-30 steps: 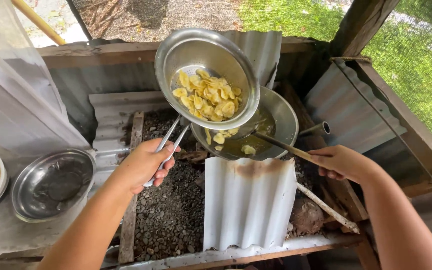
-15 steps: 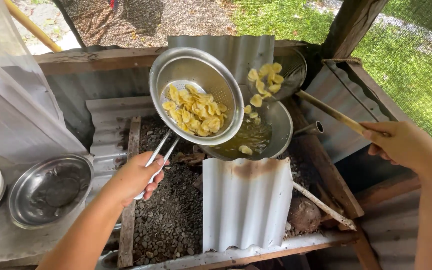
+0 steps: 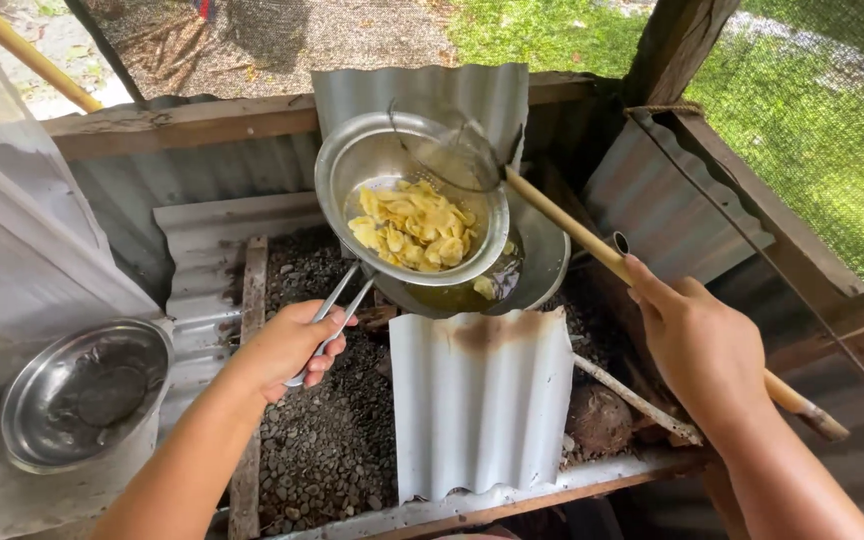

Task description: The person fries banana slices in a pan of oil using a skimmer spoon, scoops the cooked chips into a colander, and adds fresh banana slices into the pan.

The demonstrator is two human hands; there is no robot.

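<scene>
My left hand (image 3: 292, 345) is clenched on the wire handle of a metal strainer (image 3: 410, 195), whose bowl lies up and away from my fist, tilted over the wok (image 3: 542, 265) of oil. Yellow chips (image 3: 414, 228) sit in its lower side. My right hand (image 3: 702, 345) grips a long wooden-handled skimmer (image 3: 572, 228), the shaft running diagonally up-left to the strainer's rim.

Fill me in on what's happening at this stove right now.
A person's left hand holds a metal strainer by its wire handle, tilted above a wok of oil. Yellow fried chips sit in the strainer. The right hand grips a long bamboo-handled skimmer resting against the strainer's rim. An empty steel bowl waits at left.
</scene>
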